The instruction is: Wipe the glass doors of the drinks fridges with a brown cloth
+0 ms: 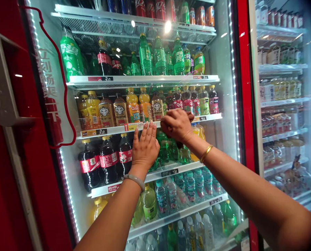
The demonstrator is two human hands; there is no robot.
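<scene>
My left hand (145, 146) is raised flat, fingers together and pointing up, with the fingertips at the front edge of the second shelf (111, 129) by a yellow price tag (131, 127). My right hand (176, 124) is curled at the same shelf edge, just right of the left, fingers pinched at the price strip; what it pinches is hidden. Green soda bottles (168, 148) stand right behind both hands on the shelf below. Dark cola bottles (105, 160) with red labels stand to the left of my left wrist.
The open cooler has several wire shelves of drinks: green bottles (158, 57) above, orange and brown bottles (119, 109) on the second shelf, water bottles (187, 188) lower down. The red door (11, 139) hangs open at left. A closed glass cooler (283, 104) stands at right.
</scene>
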